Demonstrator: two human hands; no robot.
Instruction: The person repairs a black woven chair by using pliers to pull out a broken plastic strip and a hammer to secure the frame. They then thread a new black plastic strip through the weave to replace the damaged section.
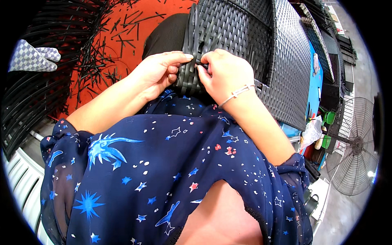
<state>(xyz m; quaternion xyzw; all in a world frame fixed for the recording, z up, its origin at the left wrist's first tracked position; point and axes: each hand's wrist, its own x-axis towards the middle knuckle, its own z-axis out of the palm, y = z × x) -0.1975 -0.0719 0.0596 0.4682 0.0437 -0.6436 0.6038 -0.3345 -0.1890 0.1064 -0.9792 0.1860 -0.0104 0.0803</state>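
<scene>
A dark grey woven wicker furniture panel (pixel 239 26) stands in front of me, its near edge wrapped with flat plastic strips (pixel 190 38). At that edge my left hand (pixel 163 72) is closed, its thumb and index finger pinching a wicker strip. Close beside it on the right, my right hand (pixel 229 73) pinches a short dark strip end between thumb and fingers, over the woven edge. The fingertips of both hands are only a little apart. Loose strip ends stick up from the weave near them. A pale bracelet (pixel 239 94) circles my right wrist.
Cut black strips (pixel 126 30) litter the red floor covering (pixel 157 9) at left. Bundles of long black strips (pixel 45 96) lie at far left, with a checkered cloth item (pixel 32 57) on them. A fan (pixel 357 145) stands at right, near a plastic bag (pixel 312 132).
</scene>
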